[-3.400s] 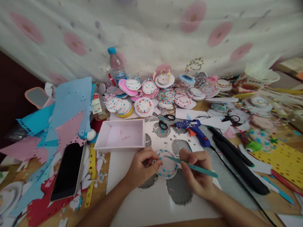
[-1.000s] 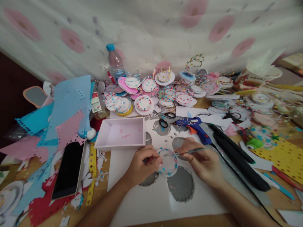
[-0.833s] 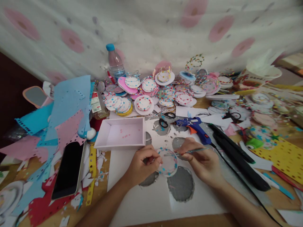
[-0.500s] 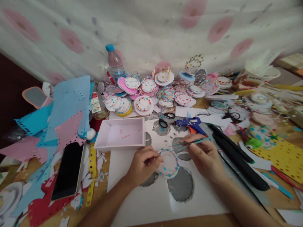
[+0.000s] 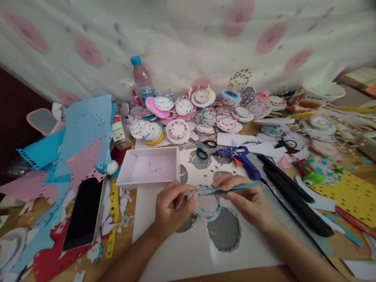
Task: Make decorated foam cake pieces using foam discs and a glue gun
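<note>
Currently | right hand point(image 5: 249, 200): teal tweezers point(image 5: 243, 187) | tips leftward | long axis crosswise

Open passage: near part of the white sheet with rounded grey patches point(image 5: 182, 256), between the forearms point(image 5: 132, 250). Obstacles: open pale-lilac rectangular box point(image 5: 148, 183), beyond the left grip point(image 5: 173, 205); blue plastic glue gun point(image 5: 246, 159), beyond the right grip point(image 5: 245, 199); long black hinged tool point(image 5: 296, 197), farther right.

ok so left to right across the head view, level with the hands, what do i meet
Black phone, yellow punched strip, left hand, beaded disc, right hand, long black two-armed tool, yellow dotted sheet
</note>
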Demonstrator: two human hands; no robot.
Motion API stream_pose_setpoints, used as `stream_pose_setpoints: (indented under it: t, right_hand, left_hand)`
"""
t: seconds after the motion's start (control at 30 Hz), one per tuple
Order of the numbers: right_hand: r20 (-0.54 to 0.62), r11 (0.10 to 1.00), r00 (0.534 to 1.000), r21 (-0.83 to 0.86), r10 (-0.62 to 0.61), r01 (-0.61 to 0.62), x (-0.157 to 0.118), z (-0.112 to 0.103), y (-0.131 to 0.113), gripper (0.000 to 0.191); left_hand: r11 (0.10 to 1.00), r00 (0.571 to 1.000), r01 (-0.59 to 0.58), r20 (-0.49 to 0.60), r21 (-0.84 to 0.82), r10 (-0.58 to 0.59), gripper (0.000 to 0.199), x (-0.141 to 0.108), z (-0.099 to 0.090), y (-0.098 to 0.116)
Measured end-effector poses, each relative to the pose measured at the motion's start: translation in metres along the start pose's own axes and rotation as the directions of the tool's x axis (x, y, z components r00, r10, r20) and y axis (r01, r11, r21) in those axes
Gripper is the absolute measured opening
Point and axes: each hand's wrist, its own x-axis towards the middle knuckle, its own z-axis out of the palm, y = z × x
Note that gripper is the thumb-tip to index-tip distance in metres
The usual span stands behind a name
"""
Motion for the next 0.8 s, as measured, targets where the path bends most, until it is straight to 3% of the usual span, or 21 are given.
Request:
stream_pose_setpoints:
  t: [0.23,0.47,0.8]
  right_hand:
    - [0.045,0.993,0.998,-0.112,-0.044,0.048,0.0,0.0021,-0.0022,0.014]
    - [-0.014,0.993,0.999,-0.113,-0.044,0.042,-0.0004,0.0012,-0.0032,0.013]
    - [0.024,0.987,0.998,-0.151,-0.059,0.062,-0.0006,0.0026,-0.005,0.016]
  left_hand:
    - [0.997,0.999,0.039,0.034,-0.06,-0.037,0.01,-0.0017,0.0013,-0.0052]
    - [0.993,0.993,0.103,0.06,-0.055,-0.099,0.01,-0.0024,0.0015,-0.0056]
    - [0.998,0.996,0.044,0.085,-0.046,-0.04,0.01,-0.0027,0.0023,-0.0069]
